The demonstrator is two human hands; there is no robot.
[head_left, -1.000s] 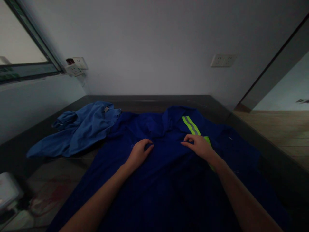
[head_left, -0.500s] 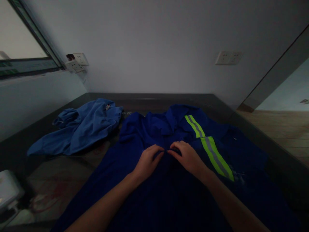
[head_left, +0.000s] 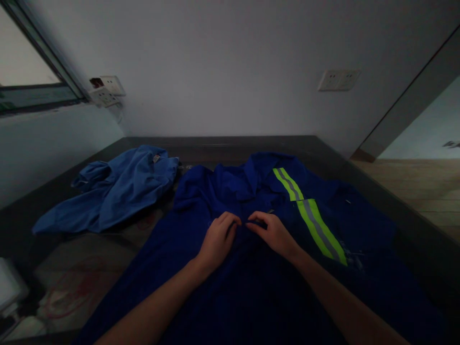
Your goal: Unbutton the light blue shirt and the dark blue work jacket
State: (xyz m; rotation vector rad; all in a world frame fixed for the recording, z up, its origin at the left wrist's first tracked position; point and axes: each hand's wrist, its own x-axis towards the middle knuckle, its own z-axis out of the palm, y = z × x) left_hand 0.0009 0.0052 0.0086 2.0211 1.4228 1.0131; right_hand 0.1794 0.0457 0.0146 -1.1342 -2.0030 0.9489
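A dark blue work jacket (head_left: 223, 292) with a yellow-green and grey reflective stripe (head_left: 309, 215) lies spread over a dark table (head_left: 323, 153) in front of me. My left hand (head_left: 217, 239) and my right hand (head_left: 273, 233) meet at the middle of its front, just below the collar. Both hands are closed, fingertips pinching the jacket's cloth at the front opening. What exactly sits between the fingertips is too dark to make out.
A lighter blue garment (head_left: 118, 187) lies crumpled at the table's back left. Wall sockets (head_left: 104, 91) sit by a window at the left, another socket plate (head_left: 338, 79) on the back wall. A white object (head_left: 9, 287) stands at the left edge. A wooden floor (head_left: 424, 187) shows at right.
My hands came together from apart, the right one sliding left off the stripe, which now shows in full. Both now pinch the jacket's front at the centre.
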